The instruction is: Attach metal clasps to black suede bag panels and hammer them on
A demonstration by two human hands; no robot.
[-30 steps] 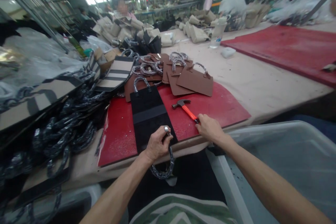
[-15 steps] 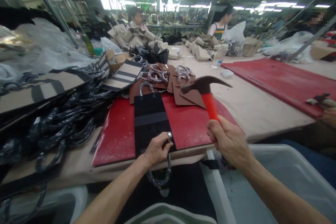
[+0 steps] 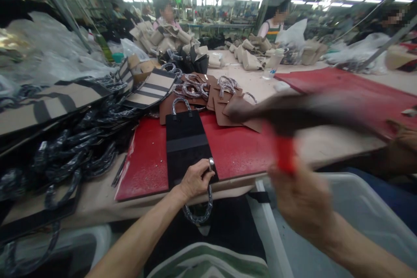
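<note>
A black bag panel (image 3: 187, 143) lies on the red board (image 3: 146, 160), one wrapped handle at its far end and another wrapped handle (image 3: 199, 217) hanging over the near table edge. At the panel's near right corner, my left hand (image 3: 197, 178) pinches a small upright metal tool (image 3: 211, 164). My right hand (image 3: 302, 195) is raised to the right, closed round the red grip of a hammer (image 3: 286, 117). Hand and hammer are smeared by motion, and the dark head is well above the board.
Brown panels with wrapped handles (image 3: 224, 108) lie behind the black one. Striped and black pieces (image 3: 65, 100) are heaped at left. A second red board (image 3: 352, 91) lies at right, near another person's hand. Plastic bins (image 3: 345, 186) stand below the table edge. Several people are farther back.
My right hand and the hammer have swung closer and to the right, and are now blurred. My left hand still pinches the metal tool in the same place.
</note>
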